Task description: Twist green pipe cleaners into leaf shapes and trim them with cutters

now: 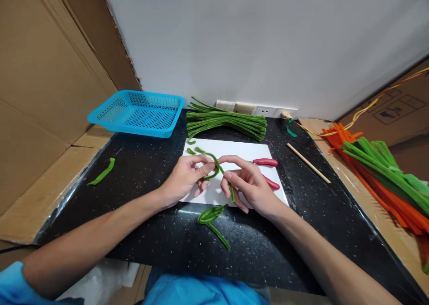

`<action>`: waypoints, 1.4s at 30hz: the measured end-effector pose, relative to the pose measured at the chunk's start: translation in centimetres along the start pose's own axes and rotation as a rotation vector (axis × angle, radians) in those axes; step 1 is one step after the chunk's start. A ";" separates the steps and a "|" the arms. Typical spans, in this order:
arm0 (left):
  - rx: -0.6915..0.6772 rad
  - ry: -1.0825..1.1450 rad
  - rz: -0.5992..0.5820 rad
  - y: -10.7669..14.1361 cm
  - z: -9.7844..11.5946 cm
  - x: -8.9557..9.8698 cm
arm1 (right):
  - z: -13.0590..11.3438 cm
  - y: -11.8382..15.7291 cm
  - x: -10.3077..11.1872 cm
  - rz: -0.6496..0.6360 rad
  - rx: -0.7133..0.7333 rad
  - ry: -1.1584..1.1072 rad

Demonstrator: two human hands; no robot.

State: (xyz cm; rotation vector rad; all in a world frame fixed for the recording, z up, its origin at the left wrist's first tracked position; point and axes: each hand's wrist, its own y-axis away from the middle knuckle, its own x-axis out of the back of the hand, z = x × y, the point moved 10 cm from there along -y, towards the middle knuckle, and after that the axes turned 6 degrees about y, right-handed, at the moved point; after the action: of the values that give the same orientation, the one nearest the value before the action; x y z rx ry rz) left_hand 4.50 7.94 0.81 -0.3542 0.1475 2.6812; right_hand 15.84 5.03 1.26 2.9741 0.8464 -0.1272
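Observation:
Between my two hands is a green pipe cleaner (212, 157), bent into a curve with one end hanging down on the right. My left hand (187, 175) pinches it between thumb and forefinger. On its other side my right hand (248, 182) grips the straight part with thumb and fingers. Both are above a white sheet (234, 146). Short curled green pieces (191, 151) lie at the sheet's far left corner. Red-handled pliers (268, 162) rest on the right of the sheet, partly hidden by my right hand. Nearer me lies a leaf-shaped green pipe cleaner (211, 214) with a stem.
A bundle of green pipe cleaners (226, 124) lies along the wall, right of a blue basket (134, 128). A wooden stick (308, 163) is on the right. Orange pipe cleaners (375, 180) and lighter green strips lie on cardboard. A green strip (102, 172) is at left.

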 end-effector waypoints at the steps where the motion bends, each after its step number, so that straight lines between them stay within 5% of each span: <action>1: 0.030 0.046 0.018 0.1 -0.2 0.1 | 0.1 0.0 -0.1 -0.015 -0.006 -0.028; 7: 0.094 0.051 -0.016 0.2 -0.8 0.1 | 0.6 -0.4 -0.4 -0.034 0.019 -0.135; 12: 0.140 0.051 -0.011 0.1 -1.4 0.4 | 0.1 -0.7 0.9 0.115 0.089 -0.004; 20: -0.504 -0.604 0.002 1.5 4.0 -0.4 | -1.4 -0.4 1.9 0.194 0.152 0.169; 30: -0.668 -0.777 -0.196 2.4 4.0 -2.6 | -0.3 -0.6 1.4 0.081 0.068 -0.187; 33: -0.575 -0.735 -0.164 2.0 3.6 -2.0 | -0.3 -0.6 0.8 0.049 0.049 -0.193; 38: -0.206 -0.368 -0.151 0.5 1.0 -0.9 | -1.0 -0.3 0.6 0.060 0.086 -0.055; 42: -0.012 -0.151 -0.109 -0.2 -0.6 -0.3 | -1.6 0.2 0.9 0.089 0.106 0.291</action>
State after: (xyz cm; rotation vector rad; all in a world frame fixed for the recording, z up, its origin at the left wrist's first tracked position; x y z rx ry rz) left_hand 5.03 7.93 0.35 -0.1577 0.0655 2.5900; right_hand 16.77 5.46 2.80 3.1732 0.7499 0.2799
